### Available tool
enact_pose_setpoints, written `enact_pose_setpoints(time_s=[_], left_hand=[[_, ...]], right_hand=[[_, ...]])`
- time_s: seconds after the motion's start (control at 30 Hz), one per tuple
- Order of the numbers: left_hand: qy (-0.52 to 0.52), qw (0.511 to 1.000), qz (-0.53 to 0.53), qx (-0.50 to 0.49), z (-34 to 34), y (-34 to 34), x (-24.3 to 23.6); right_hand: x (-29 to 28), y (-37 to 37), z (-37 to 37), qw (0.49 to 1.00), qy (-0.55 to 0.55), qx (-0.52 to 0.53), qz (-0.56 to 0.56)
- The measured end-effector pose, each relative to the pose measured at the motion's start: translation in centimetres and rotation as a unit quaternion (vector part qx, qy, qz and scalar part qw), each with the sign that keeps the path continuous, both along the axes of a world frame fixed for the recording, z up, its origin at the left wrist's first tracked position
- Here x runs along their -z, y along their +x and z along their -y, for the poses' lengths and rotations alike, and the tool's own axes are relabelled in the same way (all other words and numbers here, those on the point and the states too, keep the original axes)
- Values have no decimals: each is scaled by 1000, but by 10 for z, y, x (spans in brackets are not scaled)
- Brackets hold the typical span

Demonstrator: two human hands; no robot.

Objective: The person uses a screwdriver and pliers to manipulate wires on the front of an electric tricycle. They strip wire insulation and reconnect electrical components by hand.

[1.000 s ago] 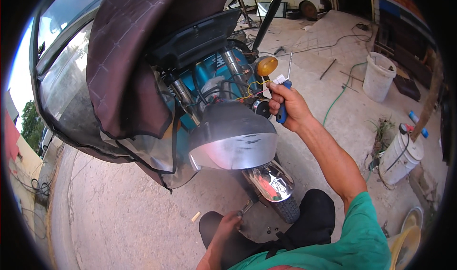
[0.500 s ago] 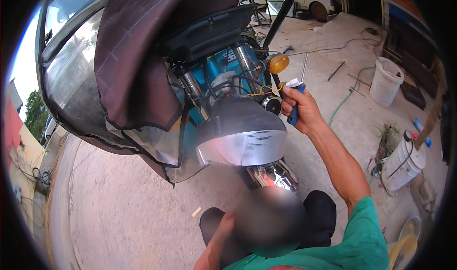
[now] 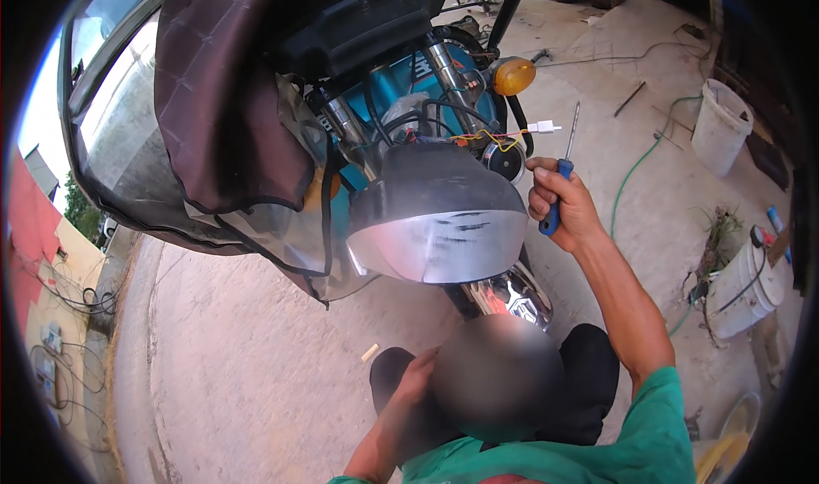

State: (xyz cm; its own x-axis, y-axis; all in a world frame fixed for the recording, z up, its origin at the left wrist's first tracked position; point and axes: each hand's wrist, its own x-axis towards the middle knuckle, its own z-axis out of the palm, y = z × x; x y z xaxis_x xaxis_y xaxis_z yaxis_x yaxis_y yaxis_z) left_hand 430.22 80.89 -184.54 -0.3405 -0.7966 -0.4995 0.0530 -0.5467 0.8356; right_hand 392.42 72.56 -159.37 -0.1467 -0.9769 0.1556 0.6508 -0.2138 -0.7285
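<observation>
My right hand (image 3: 563, 202) is closed round the blue handle of a screwdriver (image 3: 556, 195), whose metal shaft points up and away. Just past its fingers hangs a white plug connector (image 3: 543, 127) on yellow and red wires (image 3: 495, 137), apart from the hand. The wires come from behind the headlight housing (image 3: 439, 228), black on top with a scuffed silvery front. A round black horn (image 3: 504, 161) with a bright rim sits beside the housing. Down by my dark-trousered knee is my left hand (image 3: 416, 378); a blurred round patch hides its fingertips.
The teal three-wheeler's fork tube (image 3: 448, 78) and orange turn signal (image 3: 514, 77) stand behind the wires. A maroon cover (image 3: 230, 134) drapes at left. On the concrete at right are white buckets (image 3: 721, 130), a green hose (image 3: 636, 172) and a thin rod (image 3: 630, 98).
My right hand has let go of the white connector and drawn back to the right and down, keeping the screwdriver. The connector now hangs free. The view has shifted slightly.
</observation>
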Motion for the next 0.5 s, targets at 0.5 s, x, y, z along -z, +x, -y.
enact_pose_setpoints(time_s=[0.5], left_hand=[[-55, 981, -168, 80, -25, -31, -33]], right_hand=[[148, 35, -131, 980, 187, -27, -54]])
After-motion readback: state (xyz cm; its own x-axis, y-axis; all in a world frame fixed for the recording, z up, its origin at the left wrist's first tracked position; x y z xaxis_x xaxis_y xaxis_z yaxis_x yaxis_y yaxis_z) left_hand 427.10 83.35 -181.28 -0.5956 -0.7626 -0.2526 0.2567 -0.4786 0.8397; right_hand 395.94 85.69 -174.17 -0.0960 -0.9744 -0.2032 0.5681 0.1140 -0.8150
